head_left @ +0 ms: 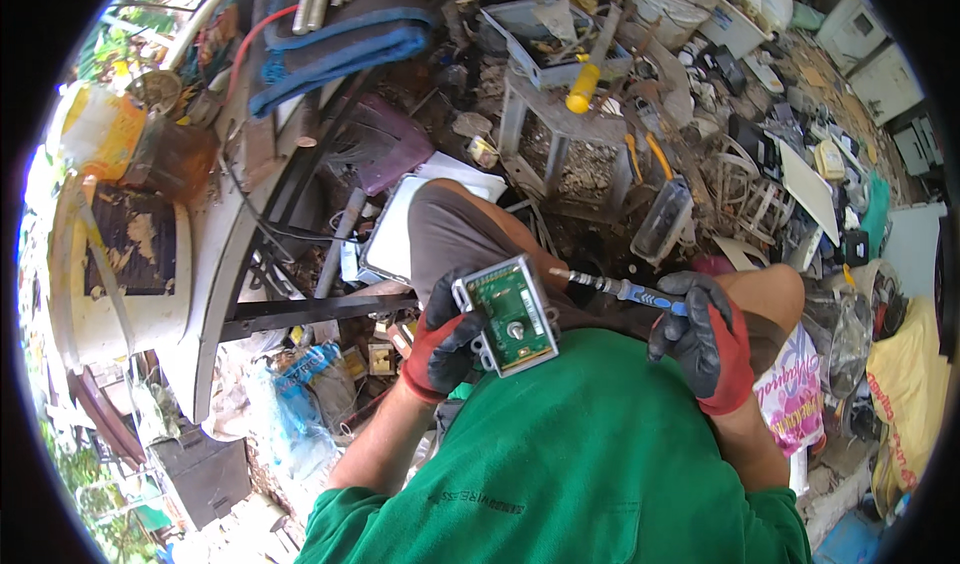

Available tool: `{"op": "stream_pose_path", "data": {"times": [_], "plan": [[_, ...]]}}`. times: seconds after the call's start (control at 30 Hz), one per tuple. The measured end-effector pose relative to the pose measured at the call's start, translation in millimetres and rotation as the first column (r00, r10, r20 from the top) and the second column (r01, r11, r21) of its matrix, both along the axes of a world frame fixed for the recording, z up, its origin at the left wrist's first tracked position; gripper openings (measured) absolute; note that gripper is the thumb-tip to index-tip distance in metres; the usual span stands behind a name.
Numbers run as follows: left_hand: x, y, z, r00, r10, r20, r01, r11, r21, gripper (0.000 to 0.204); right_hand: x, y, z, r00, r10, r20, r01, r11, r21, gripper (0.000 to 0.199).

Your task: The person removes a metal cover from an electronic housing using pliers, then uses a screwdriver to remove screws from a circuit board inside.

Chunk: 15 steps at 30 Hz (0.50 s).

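Note:
In a red and black work glove, my left hand [445, 346] is closed on the left side of a small electronic module, a green circuit board [507, 316] set in a grey metal frame. A round metal post stands near the board's middle, and pale labels show at its right edge. My right hand [705, 341], gloved alike, grips the blue handle of a screwdriver [630, 292]. Its shaft points left toward the module, and the tip is apart from the board. Both hands are over my lap.
Ahead stands a small worn stool [560, 114] bearing a grey-blue tray [540, 39] and a yellow-handled tool [585, 86]. Orange-handled pliers [655, 154] rest by a clear plastic box [663, 219]. Scrap parts crowd the right. A table with blue-edged cloth [340, 49] stands left.

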<state>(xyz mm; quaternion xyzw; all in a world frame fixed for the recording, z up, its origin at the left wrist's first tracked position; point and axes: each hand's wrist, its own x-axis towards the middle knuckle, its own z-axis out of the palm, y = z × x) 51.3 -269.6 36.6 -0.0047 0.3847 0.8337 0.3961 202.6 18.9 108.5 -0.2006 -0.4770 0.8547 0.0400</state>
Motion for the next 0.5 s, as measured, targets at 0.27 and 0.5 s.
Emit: {"op": "stream_pose_path", "data": {"times": [0.27,0.5], "plan": [[1.3,-36.8,11.0,0.617,-0.681,-0.394,-0.411,0.149,-0.900,0.071,-16.1,-2.4,-32.8,0.967,0.251,-0.035,-0.249,0.914,-0.320,0.046],[-1.7,-41.0,22.4,0.437,-0.698,-0.567,-0.637,0.205,-0.743,0.080,-31.6,-7.4,-11.5,0.926,0.377,-0.017,-0.371,0.901,-0.226,0.053]]}}
